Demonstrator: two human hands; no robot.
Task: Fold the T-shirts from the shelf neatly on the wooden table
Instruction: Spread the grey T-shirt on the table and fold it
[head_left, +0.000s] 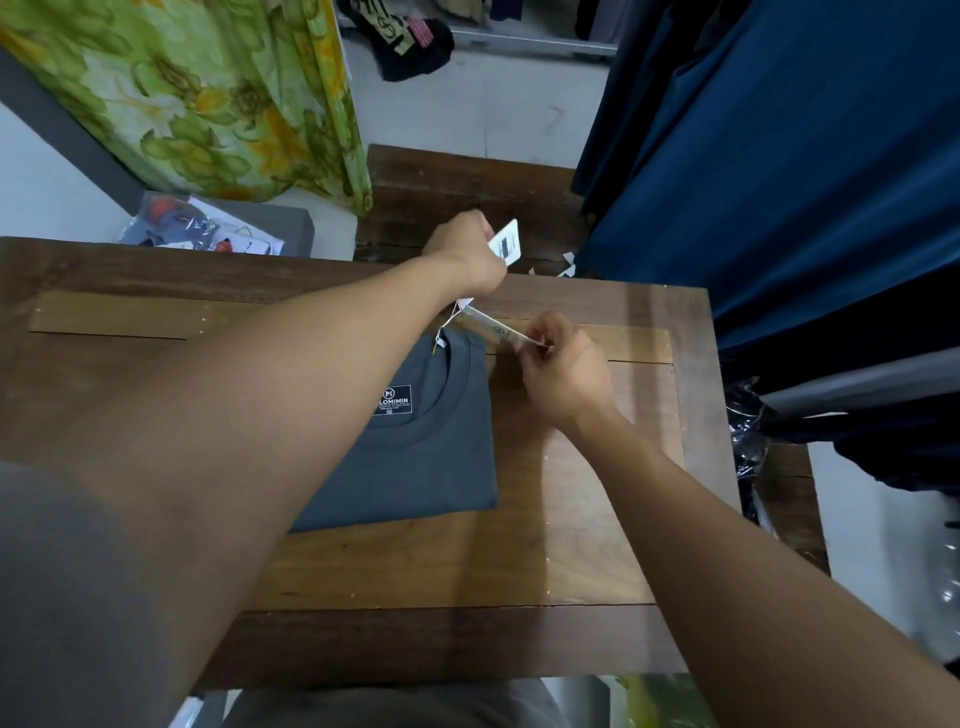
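Fabric of the folded slate-grey T-shirt (415, 467) looked soft, light and limp, best lifted by its folded edges. It lay on the brown wooden table (571, 545), collar pointing away, long axis near-to-far. The left hand (462, 249) pinched a white card tag (506, 244); the right hand (563, 371) pinched a second white hang tag (491, 327).

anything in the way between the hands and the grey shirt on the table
Only its tags. The left hand holds a white tag up; the right hand pinches a second tag just beyond the folded shirt. Nothing visible lies on it.
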